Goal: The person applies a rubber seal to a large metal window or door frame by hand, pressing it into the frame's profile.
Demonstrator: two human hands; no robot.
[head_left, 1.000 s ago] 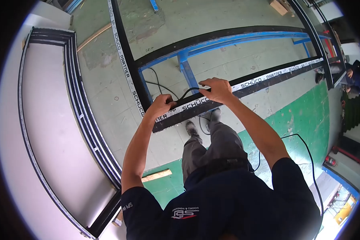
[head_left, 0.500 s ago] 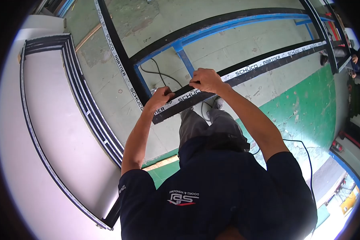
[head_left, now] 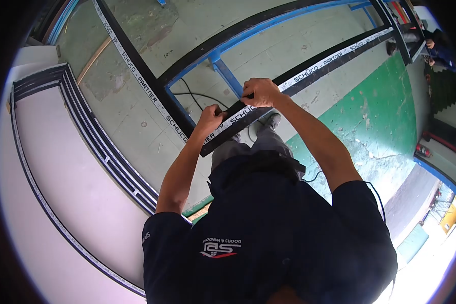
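Observation:
A large black window or door frame (head_left: 334, 49) with white printed "SCHÜCO - PARTNER" tape lies across a blue support stand (head_left: 223, 71). My left hand (head_left: 211, 120) is closed over the near bar, close to the frame's corner. Farther right along the same bar, my right hand (head_left: 262, 93) has its fingers curled over the top edge, with the thumb side toward the left hand. A short stretch of tape shows between the two hands. The undersides of the fingers are hidden.
Other black frames (head_left: 101, 147) lean on a white wall panel (head_left: 61, 172) at left. A dark cable (head_left: 190, 91) lies on the floor beneath the stand. Another person (head_left: 441, 48) stands at the far right. A red fire extinguisher (head_left: 423, 150) is near the right wall.
The frame's near bar appears more steeply slanted in the view, partly because the camera has shifted. Both hands stay on the bar, and the left has come slightly closer to the right.

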